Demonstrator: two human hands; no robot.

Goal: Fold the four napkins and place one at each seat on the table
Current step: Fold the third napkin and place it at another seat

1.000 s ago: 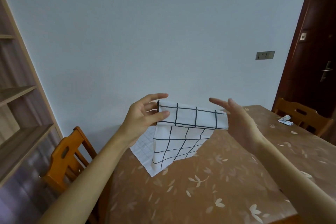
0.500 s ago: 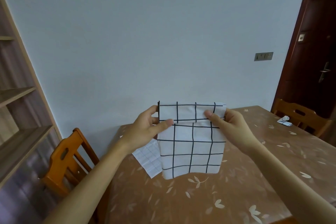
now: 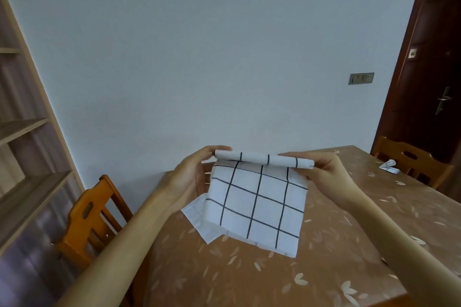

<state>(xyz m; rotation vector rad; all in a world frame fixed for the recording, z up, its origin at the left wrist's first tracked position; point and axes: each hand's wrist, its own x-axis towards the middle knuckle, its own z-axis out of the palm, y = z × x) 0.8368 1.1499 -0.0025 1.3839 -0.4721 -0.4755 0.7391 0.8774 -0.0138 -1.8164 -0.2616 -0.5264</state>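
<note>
Napkin fold in air, over table's near-left corner.
Your left hand (image 3: 193,177) and right hand (image 3: 329,172) pinch the white black-grid cloth napkin (image 3: 259,204) by its rolled top edge; soft, limp, light, so grip the corners.

The napkin (image 3: 259,204) at the centre of the frame is white, crossed by a wide grid of dark navy lines. The second napkin (image 3: 193,214), showing at its lower left, is also white, with a much finer, fainter grey grid. The tabletop (image 3: 249,279) is caramel brown, scattered with pale cream leaf sprigs. At far right a folded napkin (image 3: 389,167) is white with dark lines. The chair (image 3: 84,217) at lower left and the other chair (image 3: 411,164) at right are orange-brown wood. The wall (image 3: 199,57) is pale grey-blue, the door (image 3: 429,57) is dark red-brown, and the shelves (image 3: 22,127) are light tan wood.
</note>
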